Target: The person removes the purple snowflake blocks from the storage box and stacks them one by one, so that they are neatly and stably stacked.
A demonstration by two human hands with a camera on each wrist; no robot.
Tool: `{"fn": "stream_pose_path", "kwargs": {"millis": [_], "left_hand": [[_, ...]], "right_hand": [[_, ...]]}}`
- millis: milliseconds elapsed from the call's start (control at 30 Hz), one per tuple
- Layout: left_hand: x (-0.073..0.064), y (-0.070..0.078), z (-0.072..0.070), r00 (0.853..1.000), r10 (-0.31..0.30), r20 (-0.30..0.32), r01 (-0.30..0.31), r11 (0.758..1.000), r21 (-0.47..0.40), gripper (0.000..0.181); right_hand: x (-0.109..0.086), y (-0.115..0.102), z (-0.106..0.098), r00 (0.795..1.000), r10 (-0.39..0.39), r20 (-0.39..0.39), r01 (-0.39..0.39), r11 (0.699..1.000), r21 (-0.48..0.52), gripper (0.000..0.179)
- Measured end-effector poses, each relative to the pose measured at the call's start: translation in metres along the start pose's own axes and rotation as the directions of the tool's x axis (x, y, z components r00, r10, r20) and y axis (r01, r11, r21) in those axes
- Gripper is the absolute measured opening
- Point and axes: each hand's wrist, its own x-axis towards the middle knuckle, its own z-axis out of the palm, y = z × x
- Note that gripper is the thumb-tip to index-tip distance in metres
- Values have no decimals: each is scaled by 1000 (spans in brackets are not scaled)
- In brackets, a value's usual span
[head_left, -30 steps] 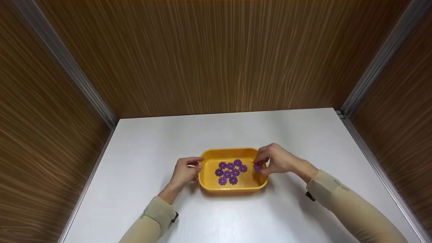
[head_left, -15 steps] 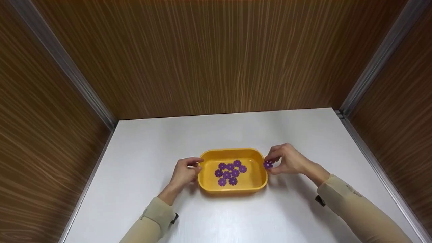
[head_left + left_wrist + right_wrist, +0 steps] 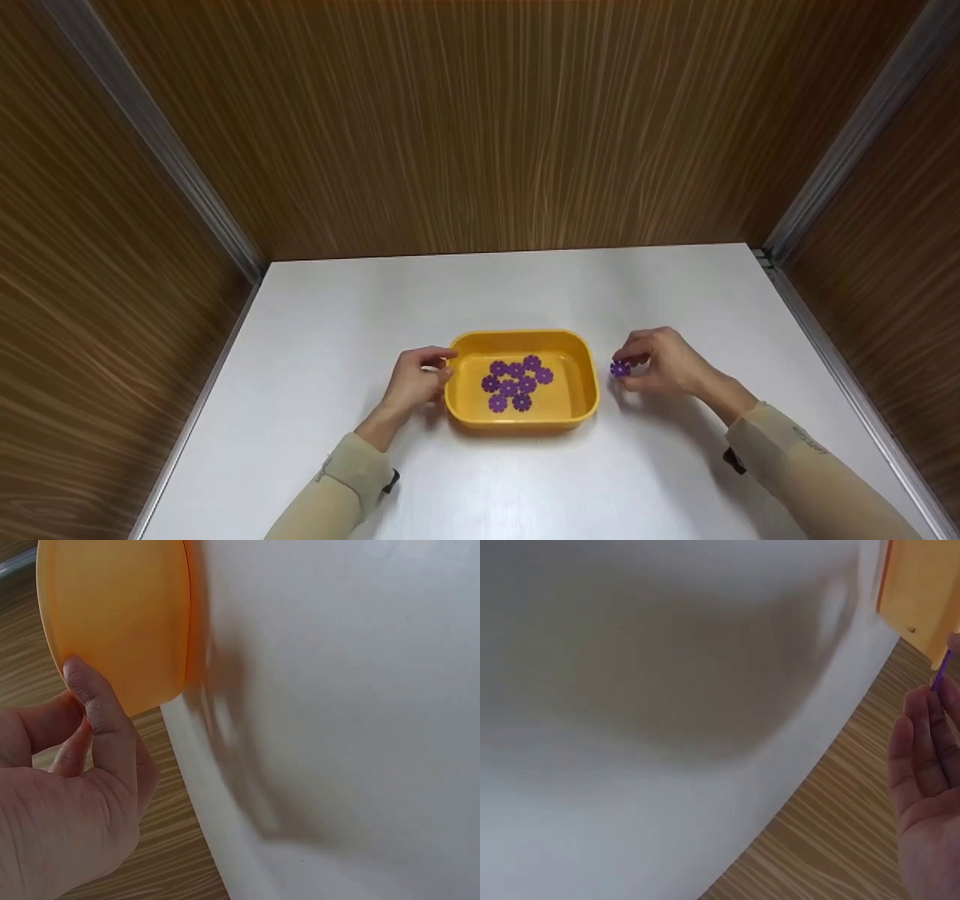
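Observation:
A yellow plastic tray [image 3: 570, 384] stands on the white table, with several purple flower-shaped pieces [image 3: 508, 387] lying flat in it. At its left end my left hand [image 3: 412, 381] holds the rim between bent fingers and thumb. The left wrist view has this hand [image 3: 82, 787] against the tray's outer wall [image 3: 120, 615]. Just off the tray's right end, my right hand [image 3: 664, 363] pinches one purple flower-shaped piece [image 3: 619, 369] above the table. Seen edge-on in the right wrist view, the piece is a thin purple strip [image 3: 940, 672] at the fingertips.
The white table [image 3: 510, 487] extends around the tray on every side. Wood-grain panels [image 3: 495, 127] rise at the back and both sides, with metal framing [image 3: 847, 127] at the corners.
My right hand has moved right with the pinched purple piece, from inside the tray's right end, past the rim, to beyond it. My left hand has stayed at the tray's left end.

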Motion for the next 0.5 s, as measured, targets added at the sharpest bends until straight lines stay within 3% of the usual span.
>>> {"fn": "stream_pose_path", "kwargs": {"millis": [267,500], "left_hand": [[0,2,3,1000,-3,13,3,1000,10,33],[-1,0,0,1000,-6,-2,6,1000,11,32]], "right_hand": [[-16,8,7,997,73,-31,-74,997,-38,24],[-14,12,12,995,96,-30,-98,992,-79,24]]}}
